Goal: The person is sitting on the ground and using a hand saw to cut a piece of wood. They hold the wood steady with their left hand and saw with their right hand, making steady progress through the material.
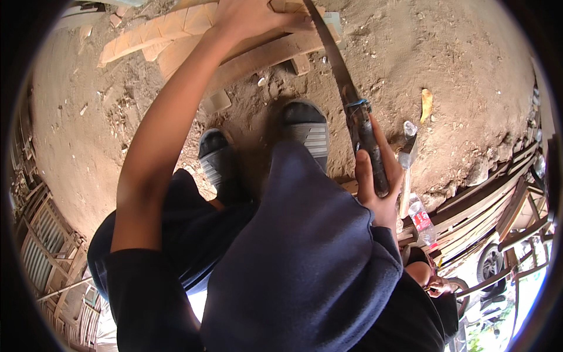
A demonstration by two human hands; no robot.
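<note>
My right hand (378, 182) is closed around the dark, worn handle (368, 146) of a machete, which has a blue band at its collar. Its long, narrow blade (337, 61) points up and away, running out past the top edge. At the top, my left hand (249, 17) grips a piece of wood (287, 7) close to the blade; some of its fingers are cut off by the frame edge. Beneath it lies a curved wooden plank (267, 58). To the left, another light plank (158, 32) has a row of cut marks along it.
My feet in dark slide sandals (305, 126) stand on bare dirt just short of the wood. On the right lie a plastic bottle (422, 220) with a red label, a yellowish scrap (426, 104) and stacked boards (469, 220). Another person's hand (437, 286) shows at lower right.
</note>
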